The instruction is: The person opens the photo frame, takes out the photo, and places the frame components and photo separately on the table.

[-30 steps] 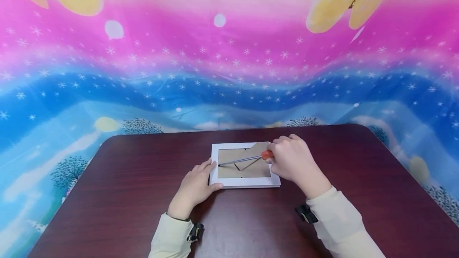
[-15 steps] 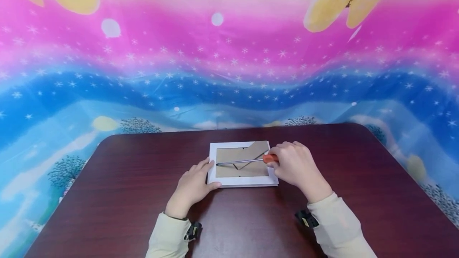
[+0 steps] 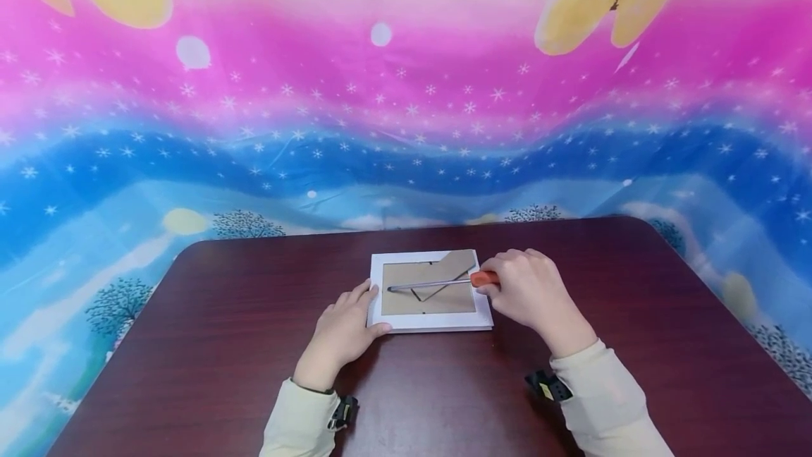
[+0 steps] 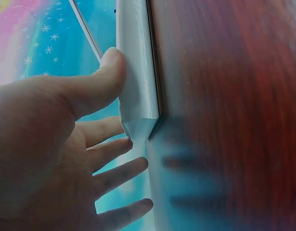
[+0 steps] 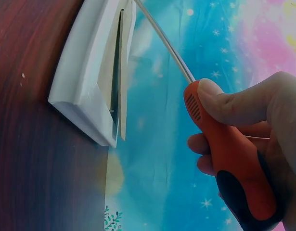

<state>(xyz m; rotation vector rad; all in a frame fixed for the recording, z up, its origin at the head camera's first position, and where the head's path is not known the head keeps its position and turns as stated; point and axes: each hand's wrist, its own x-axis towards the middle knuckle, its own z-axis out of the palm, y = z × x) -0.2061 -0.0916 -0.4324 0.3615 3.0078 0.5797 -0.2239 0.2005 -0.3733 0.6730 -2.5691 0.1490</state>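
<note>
A white picture frame [image 3: 428, 323] lies face down on the table, its brown backing board [image 3: 396, 273] and angled easel flap [image 3: 459, 259] showing. At its left end my left hand [image 3: 342, 326] rests with the thumb on the near edge; in the left wrist view the fingers [image 4: 121, 171] reach out straight and spread. My right hand [image 3: 531, 291] grips the orange-and-black handle of a screwdriver [image 5: 232, 149]. Its long metal shaft [image 3: 438, 283] slants across the backing, with the tip near the backing's left edge. Whether the tip touches the board cannot be told.
Dark red-brown wood makes up the table [image 3: 222, 344], which has rounded far corners. Behind it hangs a colourful cloth [image 3: 393, 125] with snowflakes and trees. Black straps with small devices [image 3: 548, 386] sit at both wrists.
My right hand has drawn slightly back to the right, and the screwdriver tip has shifted a little inward from the backing's left edge. My left hand stays at the frame.
</note>
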